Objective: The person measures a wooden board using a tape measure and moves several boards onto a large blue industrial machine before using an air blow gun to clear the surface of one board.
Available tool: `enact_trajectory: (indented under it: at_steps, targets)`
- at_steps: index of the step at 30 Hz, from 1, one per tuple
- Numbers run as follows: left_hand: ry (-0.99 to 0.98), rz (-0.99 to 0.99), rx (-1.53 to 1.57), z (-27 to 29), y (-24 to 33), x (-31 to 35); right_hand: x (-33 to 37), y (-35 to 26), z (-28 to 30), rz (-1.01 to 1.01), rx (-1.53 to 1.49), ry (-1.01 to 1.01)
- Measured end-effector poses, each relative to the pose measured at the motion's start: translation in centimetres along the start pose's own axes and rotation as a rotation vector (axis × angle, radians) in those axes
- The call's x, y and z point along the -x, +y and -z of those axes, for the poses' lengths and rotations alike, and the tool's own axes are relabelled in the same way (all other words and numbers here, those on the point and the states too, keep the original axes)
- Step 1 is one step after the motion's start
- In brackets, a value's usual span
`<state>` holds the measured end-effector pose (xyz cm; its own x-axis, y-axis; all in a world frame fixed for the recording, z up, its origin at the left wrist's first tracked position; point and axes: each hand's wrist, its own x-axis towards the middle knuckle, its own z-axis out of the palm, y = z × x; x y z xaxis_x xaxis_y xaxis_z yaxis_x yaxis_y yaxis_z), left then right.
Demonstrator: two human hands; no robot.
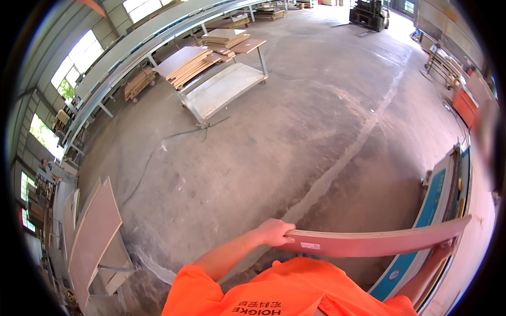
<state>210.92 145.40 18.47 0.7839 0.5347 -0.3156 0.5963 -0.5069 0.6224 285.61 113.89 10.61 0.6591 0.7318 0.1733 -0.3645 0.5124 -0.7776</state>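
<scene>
A long, narrow wooden board (369,245) with a reddish-brown face and a small white label spans the space in front of my body. My left hand (275,232) is closed around its left end, thumb and fingers over the edge. Toward the board's other end, my right hand (447,248) grips it from the lower edge, with its fingers partly hidden. That end of the board reaches over a blue-and-white panel (429,203) standing at my right.
A metal cart (226,89) carrying stacked boards stands ahead on the left. Large brown panels (95,237) lean at the left. A long rail structure (158,45) runs along the far left. A forklift (369,15) and an orange bin (465,105) are farther off.
</scene>
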Motion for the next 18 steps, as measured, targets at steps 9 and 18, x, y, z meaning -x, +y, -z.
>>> enact_trajectory:
  at_steps: [9, 18]
  targets:
    - [0.388, 0.138, 0.326, 8.2, -13.2, -2.4, -35.6, 13.9, -26.2, 0.158, 0.375, 0.124]
    - [0.545, 0.194, 0.742, 22.8, -29.1, -14.5, -35.1, 42.7, -64.4, -0.272, 0.210, -0.187]
